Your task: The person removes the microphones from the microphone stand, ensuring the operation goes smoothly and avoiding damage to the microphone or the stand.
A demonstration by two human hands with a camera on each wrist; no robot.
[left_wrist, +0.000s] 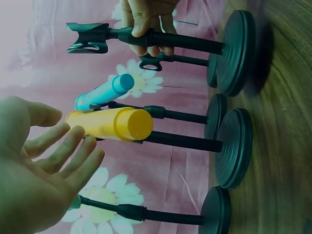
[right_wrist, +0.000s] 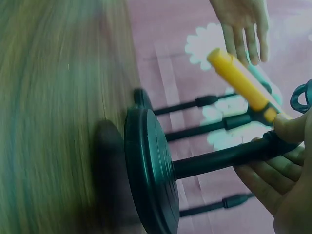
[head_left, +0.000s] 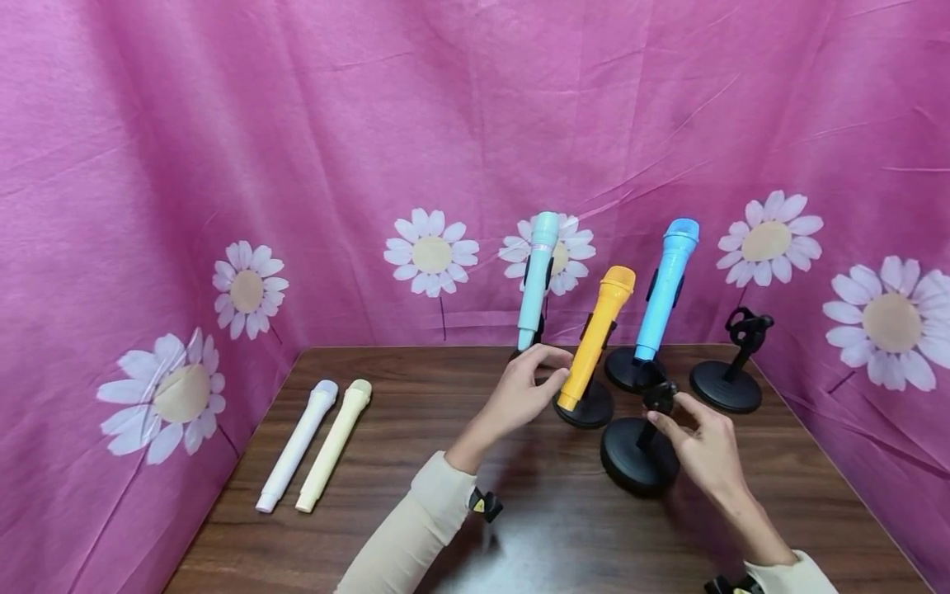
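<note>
My right hand (head_left: 708,445) grips the upper stem of a black desktop microphone stand (head_left: 640,459). Its round base is tilted and off the table, with a shadow apart from it in the right wrist view, and its clip (left_wrist: 87,38) holds no microphone. My left hand (head_left: 529,386) is beside the lower end of a yellow microphone (head_left: 598,338), fingers loosely extended in the left wrist view. Whether they touch it I cannot tell. That microphone leans in its own stand (head_left: 586,406). Behind are a mint-green microphone (head_left: 536,276) and a blue microphone (head_left: 668,289), both in stands.
Another stand (head_left: 727,384) with a bare clip is at the table's back right. On the left, a white microphone (head_left: 297,445) and a cream microphone (head_left: 334,445) lie side by side on the wooden table (head_left: 416,388). A pink flowered curtain (head_left: 356,165) hangs behind the table.
</note>
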